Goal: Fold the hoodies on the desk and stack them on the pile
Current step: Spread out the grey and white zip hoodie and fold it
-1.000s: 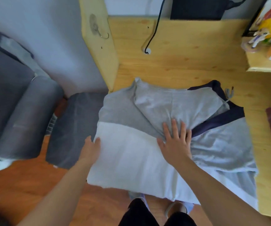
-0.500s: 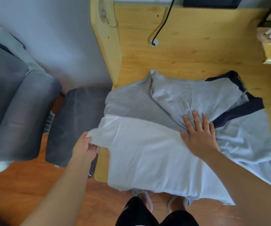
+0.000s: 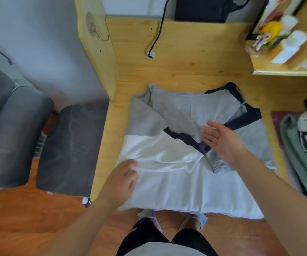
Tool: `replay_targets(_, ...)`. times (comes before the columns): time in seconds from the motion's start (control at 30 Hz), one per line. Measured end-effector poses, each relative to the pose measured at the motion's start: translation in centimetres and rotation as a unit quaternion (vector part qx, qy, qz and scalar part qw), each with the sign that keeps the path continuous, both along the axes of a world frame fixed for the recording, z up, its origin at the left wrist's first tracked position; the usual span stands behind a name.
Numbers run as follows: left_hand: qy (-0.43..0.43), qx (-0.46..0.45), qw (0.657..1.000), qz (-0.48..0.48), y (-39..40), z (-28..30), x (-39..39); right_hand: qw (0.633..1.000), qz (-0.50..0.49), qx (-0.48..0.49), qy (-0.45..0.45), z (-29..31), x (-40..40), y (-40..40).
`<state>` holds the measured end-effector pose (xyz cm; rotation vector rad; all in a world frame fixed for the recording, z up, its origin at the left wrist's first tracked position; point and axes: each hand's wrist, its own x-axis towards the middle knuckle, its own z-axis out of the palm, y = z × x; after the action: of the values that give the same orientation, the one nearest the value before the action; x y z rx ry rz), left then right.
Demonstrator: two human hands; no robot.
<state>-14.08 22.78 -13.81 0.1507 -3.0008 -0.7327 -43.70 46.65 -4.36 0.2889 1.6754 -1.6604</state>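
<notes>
The hoodie [image 3: 195, 145], grey at the top, white below with navy bands, lies spread over the middle of the wooden table [image 3: 186, 67], its white hem hanging just past the near edge at the bottom of the frame. One sleeve is laid across the body, its ribbed grey cuff [image 3: 216, 161] ending centre-right, which suggests the sleeves are being tucked in so the body can fold into a neat rectangle.

The left hand [image 3: 123, 180], lower centre, rests on the white cloth with fingers curled into a raised crease; its grip appears to be pinching that fabric, probably to hold the garment from sliding. The right hand [image 3: 221, 137] hovers flat and open just above the navy band, holding nothing, likely placed to smooth the sleeve down.

At the right edge of the frame lies the pile [image 3: 304, 150] of folded garments, close enough to receive this one. A dark mesh chair [image 3: 71, 148] stands left of the table.
</notes>
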Motion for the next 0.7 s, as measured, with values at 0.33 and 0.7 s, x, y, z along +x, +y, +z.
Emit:
replay_targets(0.33,-0.128,-0.072,0.979,0.144,-3.5,3.3,-3.9,0.849,0.303,0.4,0.163,-2.1,6.0,-3.9)
replay_targets(0.7,-0.16,-0.263,0.951,-0.036,-8.3,3.7,-22.8,0.95,0.086,0.294,0.058,-4.1,7.9,-0.5)
